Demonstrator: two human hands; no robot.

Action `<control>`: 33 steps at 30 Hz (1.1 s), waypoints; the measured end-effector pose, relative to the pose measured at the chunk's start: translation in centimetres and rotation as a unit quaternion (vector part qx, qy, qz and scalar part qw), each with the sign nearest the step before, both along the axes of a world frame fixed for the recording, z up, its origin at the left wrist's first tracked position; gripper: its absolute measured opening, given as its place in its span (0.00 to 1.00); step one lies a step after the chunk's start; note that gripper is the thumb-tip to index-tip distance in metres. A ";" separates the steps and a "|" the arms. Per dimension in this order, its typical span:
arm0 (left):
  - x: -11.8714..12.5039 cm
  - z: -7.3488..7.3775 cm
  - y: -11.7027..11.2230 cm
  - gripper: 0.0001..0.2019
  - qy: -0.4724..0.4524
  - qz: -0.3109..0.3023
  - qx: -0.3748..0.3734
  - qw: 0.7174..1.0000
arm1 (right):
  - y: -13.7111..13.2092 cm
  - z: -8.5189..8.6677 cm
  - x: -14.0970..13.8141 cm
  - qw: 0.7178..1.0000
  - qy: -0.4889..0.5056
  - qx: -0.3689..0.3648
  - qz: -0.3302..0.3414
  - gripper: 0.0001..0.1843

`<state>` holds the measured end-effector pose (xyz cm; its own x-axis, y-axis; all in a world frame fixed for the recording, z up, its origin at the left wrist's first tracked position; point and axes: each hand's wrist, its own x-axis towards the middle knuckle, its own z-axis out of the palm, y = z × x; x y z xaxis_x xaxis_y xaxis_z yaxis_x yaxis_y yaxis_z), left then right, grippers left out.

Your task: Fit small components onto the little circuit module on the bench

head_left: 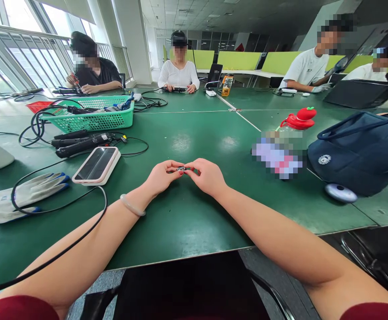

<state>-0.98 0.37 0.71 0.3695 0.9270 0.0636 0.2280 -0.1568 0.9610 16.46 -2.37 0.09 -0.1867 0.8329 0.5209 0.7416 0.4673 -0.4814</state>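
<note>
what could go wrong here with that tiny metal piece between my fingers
1. The small metal part is pinched only by the fingertips of the left hand and right hand; a slip would likely drop it onto the green table, where it might be hard to spot.
2. The black cable crosses the left forearm and might snag if that arm moves.

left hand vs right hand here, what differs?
Left hand has a pale bangle on its wrist; right hand has a bare wrist. A black cable crosses the left forearm; none crosses the right. Left hand lies nearer the phone, right hand nearer the red-capped bottle. Shared: both pinch the small metal part with their fingertips, over the green table.
</note>
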 end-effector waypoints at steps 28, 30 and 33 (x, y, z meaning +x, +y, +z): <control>0.4 0.3 -0.4 0.23 -0.142 -0.039 -0.138 0.979 | -0.2 0.0 -0.3 0.997 -0.075 -0.019 -0.020 0.10; 0.4 0.3 -0.5 0.21 -0.147 -0.043 -0.150 0.977 | -0.2 -0.1 -0.5 0.995 -0.094 -0.010 -0.016 0.11; 0.4 0.3 -0.4 0.19 -0.137 -0.043 -0.156 0.977 | -0.2 -0.2 -0.6 0.992 -0.123 -0.004 -0.010 0.13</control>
